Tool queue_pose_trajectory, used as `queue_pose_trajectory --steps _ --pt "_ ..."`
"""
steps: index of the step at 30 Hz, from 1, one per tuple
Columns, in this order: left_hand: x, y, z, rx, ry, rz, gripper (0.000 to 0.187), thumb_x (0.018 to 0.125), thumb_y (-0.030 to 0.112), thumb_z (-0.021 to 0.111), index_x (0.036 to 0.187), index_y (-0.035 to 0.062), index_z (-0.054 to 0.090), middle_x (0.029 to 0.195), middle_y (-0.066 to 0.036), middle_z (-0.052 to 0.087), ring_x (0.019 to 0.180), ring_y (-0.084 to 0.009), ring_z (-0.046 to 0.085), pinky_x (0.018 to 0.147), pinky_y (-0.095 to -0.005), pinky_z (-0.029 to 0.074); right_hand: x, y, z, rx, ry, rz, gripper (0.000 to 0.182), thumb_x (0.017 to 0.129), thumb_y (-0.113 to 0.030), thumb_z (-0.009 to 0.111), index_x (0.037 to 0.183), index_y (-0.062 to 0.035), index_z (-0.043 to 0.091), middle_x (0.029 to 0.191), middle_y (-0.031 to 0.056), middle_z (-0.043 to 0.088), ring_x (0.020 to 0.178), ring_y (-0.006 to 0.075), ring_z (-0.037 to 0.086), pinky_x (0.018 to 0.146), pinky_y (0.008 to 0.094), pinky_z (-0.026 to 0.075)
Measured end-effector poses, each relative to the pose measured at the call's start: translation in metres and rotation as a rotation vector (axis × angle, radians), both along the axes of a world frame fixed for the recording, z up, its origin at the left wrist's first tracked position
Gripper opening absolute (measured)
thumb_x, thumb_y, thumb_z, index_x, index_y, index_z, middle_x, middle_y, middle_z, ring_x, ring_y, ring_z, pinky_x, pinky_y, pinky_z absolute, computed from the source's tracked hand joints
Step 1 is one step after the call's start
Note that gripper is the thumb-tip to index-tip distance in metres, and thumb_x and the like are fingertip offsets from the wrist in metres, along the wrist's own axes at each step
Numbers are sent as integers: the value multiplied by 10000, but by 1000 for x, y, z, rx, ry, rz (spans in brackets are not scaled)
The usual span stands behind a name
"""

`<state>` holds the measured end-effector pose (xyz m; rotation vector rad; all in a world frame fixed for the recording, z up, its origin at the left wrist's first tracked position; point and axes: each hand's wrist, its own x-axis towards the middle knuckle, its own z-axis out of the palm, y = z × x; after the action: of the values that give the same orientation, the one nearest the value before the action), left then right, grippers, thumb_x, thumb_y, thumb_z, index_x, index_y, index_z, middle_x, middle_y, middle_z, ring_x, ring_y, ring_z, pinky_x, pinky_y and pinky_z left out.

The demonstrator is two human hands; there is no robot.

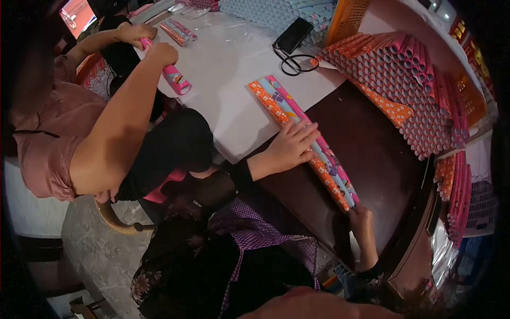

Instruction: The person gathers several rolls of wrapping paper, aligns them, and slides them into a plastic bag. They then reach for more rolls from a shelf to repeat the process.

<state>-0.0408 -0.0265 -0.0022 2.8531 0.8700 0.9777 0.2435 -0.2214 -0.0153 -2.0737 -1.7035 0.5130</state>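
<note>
- 3 long printed tubes (pixel 303 139), orange, blue and pink, lie side by side as one row, running from the white sheet (pixel 228 69) down across the dark table (pixel 372 154) toward its near edge.
- Left hand (pixel 291 146) lies flat on the middle of the row, fingers spread apart and pressing down, not clamped round anything.
- Right hand (pixel 362 223) sits at the row's near end, fingertips against the tube ends; whether it grips or only pushes I cannot tell.
- Judging by this, the step in hand is squaring the tubes: 1 hand holds them flat, the other butts the ends level.
- A next move would call for steady pressure so no tube rolls out of line.
- Beside them, a big stack of tubes (pixel 409 85) shows its open ends on the right; scissors (pixel 295 63) and a phone (pixel 295 34) lie on the sheet.
- Across the table, another person's hands (pixel 154 45) hold 1 pink tube (pixel 172 72).
</note>
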Motion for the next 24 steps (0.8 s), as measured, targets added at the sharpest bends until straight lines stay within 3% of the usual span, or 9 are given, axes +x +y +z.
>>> queue_pose_trajectory --steps 3,7,9,10,12,14,17,20,24 --pt "-11 -11 -25 -21 -117 113 532 943 305 561 1380 22 449 1451 -169 412 1365 -348 337 1118 -503 236 6 30 -1 50 75 41 169 816 -113 656 838 54 634 755 275 617 682 407 636 594 430 475" --pt "-3 -36 -70 -101 -154 436 517 967 290 546 1373 -7 429 1466 -198 371 1373 -402 307 1110 -526 237 27 83 -28 77 35 216 219 851 -172 637 886 43 647 794 271 632 750 427 645 635 452 488" --pt "12 -42 -100 42 -147 538 494 912 287 602 1285 -15 487 1400 -208 424 1286 -424 385 1066 -517 293 27 104 -35 56 43 246 241 858 -195 629 903 41 653 810 271 635 777 430 643 658 457 491" --pt "23 -48 -104 48 -145 535 494 912 287 602 1285 -15 487 1400 -208 424 1286 -424 385 1066 -517 293 31 113 -39 29 57 267 265 865 -219 621 919 38 659 826 271 638 804 433 641 682 461 493" --pt "47 -61 -115 44 -102 571 484 914 291 598 1267 -23 495 1374 -225 438 1280 -431 384 1065 -516 295 45 146 -78 206 55 341 231 830 -173 660 879 52 646 766 270 617 704 367 653 621 407 481" --pt "80 -78 -123 62 -82 578 479 916 297 594 1262 -21 499 1365 -227 445 1279 -430 385 1065 -516 296 46 178 -92 104 143 336 265 822 -214 663 877 45 655 793 269 628 746 389 652 657 419 493" --pt "117 -104 -136 28 -84 558 472 922 311 583 1252 -19 510 1351 -230 458 1282 -428 387 1069 -515 296 37 206 -101 203 53 381 295 823 -260 650 863 32 671 810 260 639 744 406 644 676 448 493" --pt "146 -117 -151 -75 -127 556 454 960 280 554 1291 -23 486 1403 -237 402 1349 -439 303 1082 -536 259 24 248 -110 124 -116 430 291 819 -269 629 833 17 678 814 250 642 758 406 639 704 477 489" --pt "177 -122 -171 -103 -155 553 462 941 255 578 1293 -28 477 1395 -244 402 1344 -450 306 1085 -535 266 18 312 -159 350 -260 554 286 806 -213 602 896 54 651 934 267 653 889 441 623 771 500 496"
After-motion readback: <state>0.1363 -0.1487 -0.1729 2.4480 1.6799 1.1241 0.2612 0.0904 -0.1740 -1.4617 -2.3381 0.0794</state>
